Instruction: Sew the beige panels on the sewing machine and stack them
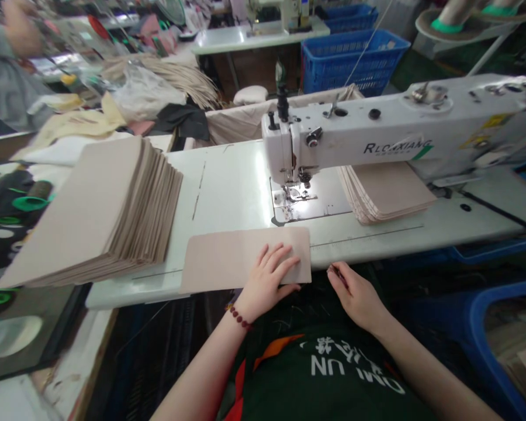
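Observation:
A flat beige fabric panel [221, 260] lies along the front edge of the sewing table [228, 181]. My left hand [272, 272] rests on its right part with fingers spread, pressing it flat. Just right of the panel, off the table edge, my right hand [353, 292] is closed around a small dark object, mostly hidden by the fingers; its kind cannot be made out. Beyond the panel stands a white sewing machine [355, 131], its needle area [293, 196] lit and bare of fabric.
A tall stack of beige panels [83, 204] stands at the left. A smaller stack [390, 190] sits under the machine arm. Blue crates [346, 61] are behind, and a blue bin [469, 327] is at the lower right. Another person's arm [21, 29] shows at the upper left.

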The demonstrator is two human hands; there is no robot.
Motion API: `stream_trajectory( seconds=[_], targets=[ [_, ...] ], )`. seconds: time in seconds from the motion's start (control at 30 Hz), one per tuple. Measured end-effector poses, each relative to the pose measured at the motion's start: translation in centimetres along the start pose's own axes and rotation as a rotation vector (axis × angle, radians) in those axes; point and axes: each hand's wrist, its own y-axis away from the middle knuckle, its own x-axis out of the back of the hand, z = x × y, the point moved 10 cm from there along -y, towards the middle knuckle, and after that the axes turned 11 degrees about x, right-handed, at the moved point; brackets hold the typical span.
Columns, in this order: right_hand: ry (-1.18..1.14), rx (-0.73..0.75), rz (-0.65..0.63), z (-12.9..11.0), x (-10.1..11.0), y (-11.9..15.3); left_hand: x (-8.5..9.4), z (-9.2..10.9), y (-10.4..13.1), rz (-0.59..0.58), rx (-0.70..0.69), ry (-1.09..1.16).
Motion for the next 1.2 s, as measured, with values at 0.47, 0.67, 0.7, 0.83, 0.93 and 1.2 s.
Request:
stream_trajectory(
  seconds=[0.47, 0.67, 0.7, 0.83, 0.93, 1.2],
  targets=[
    [0.262, 0.004, -0.089, -0.3, -2.2, -1.8, -0.7, -0.4, -4.3, 0.086, 0.192, 0.123],
    [0.299, 0.052, -0.110, -1.5, -2.3, -1.6, -1.0, -0.4, -3.1, 0.043, 0.270, 0.272],
    [0.302, 0.058, -0.117, -1.8, -2.4, -1.5, -1.0, -0.3, -2.7, 0.042, 0.277, 0.289],
    [0.315, 0.076, -0.127, -2.5, -2.9, -1.5, -1.3, -0.4, -1.8, 0.049, 0.285, 0.324],
    [0.355, 0.072, -0.113, -2.8, -2.9, -2.0, -1.4, -0.6, -1.7, 0.059, 0.297, 0.343],
    [0.467, 0.071, -0.151, -3.4, -2.9, -3.2, -1.3, -0.1, -1.9, 0.060, 0.238, 0.284]
  ],
)
